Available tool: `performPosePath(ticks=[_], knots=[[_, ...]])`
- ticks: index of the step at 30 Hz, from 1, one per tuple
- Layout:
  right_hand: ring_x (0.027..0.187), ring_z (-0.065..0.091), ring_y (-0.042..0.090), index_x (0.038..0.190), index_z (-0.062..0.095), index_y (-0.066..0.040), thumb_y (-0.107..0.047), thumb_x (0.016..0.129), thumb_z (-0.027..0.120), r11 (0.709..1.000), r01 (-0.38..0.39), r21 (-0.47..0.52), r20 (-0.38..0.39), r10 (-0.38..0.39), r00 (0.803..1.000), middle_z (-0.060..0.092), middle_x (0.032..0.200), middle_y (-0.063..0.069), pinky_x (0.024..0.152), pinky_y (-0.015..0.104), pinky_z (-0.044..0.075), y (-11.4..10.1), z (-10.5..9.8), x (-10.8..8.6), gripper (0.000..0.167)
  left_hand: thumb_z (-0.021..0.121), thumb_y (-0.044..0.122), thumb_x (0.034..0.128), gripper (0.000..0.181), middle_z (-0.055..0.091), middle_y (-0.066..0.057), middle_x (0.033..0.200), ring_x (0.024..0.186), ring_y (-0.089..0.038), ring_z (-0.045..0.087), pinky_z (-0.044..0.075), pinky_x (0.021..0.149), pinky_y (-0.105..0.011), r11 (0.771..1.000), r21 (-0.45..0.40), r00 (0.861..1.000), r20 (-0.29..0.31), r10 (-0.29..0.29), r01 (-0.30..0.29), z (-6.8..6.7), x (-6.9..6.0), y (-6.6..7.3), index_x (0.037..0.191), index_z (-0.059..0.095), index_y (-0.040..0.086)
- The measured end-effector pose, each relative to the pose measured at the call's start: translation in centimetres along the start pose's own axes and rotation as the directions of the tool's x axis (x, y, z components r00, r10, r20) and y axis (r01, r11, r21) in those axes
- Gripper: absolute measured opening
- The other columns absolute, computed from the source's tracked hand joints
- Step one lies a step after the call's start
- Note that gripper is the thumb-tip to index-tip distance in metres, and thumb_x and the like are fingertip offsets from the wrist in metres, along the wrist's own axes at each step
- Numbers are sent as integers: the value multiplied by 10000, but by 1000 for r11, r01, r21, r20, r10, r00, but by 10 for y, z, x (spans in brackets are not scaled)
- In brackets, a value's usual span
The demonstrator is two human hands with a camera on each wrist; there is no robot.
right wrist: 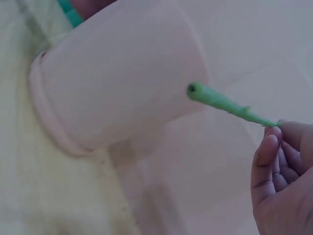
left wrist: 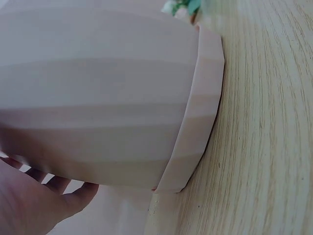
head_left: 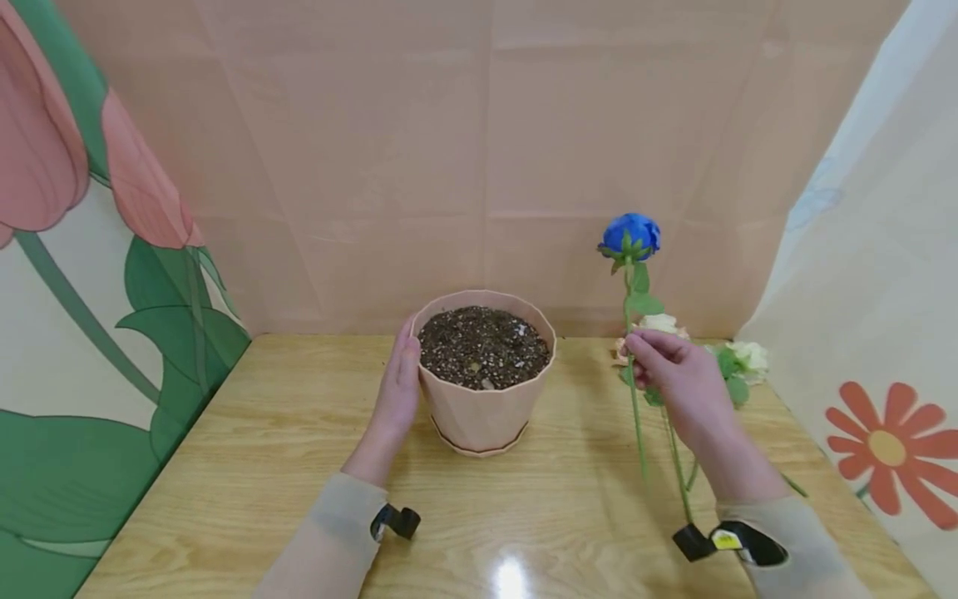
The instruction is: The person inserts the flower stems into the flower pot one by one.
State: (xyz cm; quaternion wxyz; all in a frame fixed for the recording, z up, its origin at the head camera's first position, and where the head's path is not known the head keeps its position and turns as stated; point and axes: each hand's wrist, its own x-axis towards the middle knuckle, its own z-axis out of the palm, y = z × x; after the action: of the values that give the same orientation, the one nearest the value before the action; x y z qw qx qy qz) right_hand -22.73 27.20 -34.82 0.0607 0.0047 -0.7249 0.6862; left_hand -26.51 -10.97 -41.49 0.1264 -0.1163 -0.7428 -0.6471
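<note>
A pink faceted pot [head_left: 479, 412] full of dark soil [head_left: 482, 348] stands on its saucer [head_left: 482, 449]. The left hand [head_left: 397, 387] rests against the pot's left side with relaxed fingers; in the left wrist view that hand [left wrist: 39, 200] touches the pot wall [left wrist: 98, 98]. Right of the pot, the right hand [head_left: 684, 383] pinches the green stem of a blue flower [head_left: 632, 235], held upright with its bloom on top. The right wrist view shows the stem's lower end [right wrist: 210, 95] pointing toward that camera, pinched between thumb and fingertips of the right hand [right wrist: 286, 181].
Beside and behind the right hand, pale flowers [head_left: 748, 358] with green leaves and long stems [head_left: 677, 466] lie on the wooden table [head_left: 299, 466]. A pink cloth backdrop [head_left: 359, 166] hangs behind, with printed floral cloths at both sides.
</note>
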Motion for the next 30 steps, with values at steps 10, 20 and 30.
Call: performPosePath(ticks=[10, 20, 30], knots=[[769, 705, 123, 1256, 773, -22, -242, 1030, 820, 978, 174, 115, -6, -174, 985, 781, 1038, 61, 669, 226, 637, -53, 29, 8, 319, 248, 450, 1204, 604, 274, -24, 1812, 1659, -292, 244, 175, 1345, -573, 1000, 8, 1000, -7, -17, 17, 0, 0, 2, 1773, 267, 250], [777, 708, 171, 1155, 787, -1, -180, 1037, 810, 914, 385, 129, -48, -382, 923, 792, 1010, 108, 650, 243, 633, -92, 73, 16, 215, 248, 443, 1208, 611, 265, -49, 1814, 1663, -311, 229, 157, 1346, -587, 1000, -1, 1000, 1, -5, 5, 1, 2, 0, 1774, 259, 216], [794, 712, 190, 1156, 723, 92, -95, 1098, 702, 831, 556, 8, 4, -556, 831, 756, 966, 138, 642, 257, 633, -106, 120, 37, 197, 243, 445, 1210, 609, 276, -58, 1809, 1657, -315, 243, 172, 1344, -585, 1000, -9, 1000, 1, 10, -10, 0, 2, 1, 1771, 268, 208]])
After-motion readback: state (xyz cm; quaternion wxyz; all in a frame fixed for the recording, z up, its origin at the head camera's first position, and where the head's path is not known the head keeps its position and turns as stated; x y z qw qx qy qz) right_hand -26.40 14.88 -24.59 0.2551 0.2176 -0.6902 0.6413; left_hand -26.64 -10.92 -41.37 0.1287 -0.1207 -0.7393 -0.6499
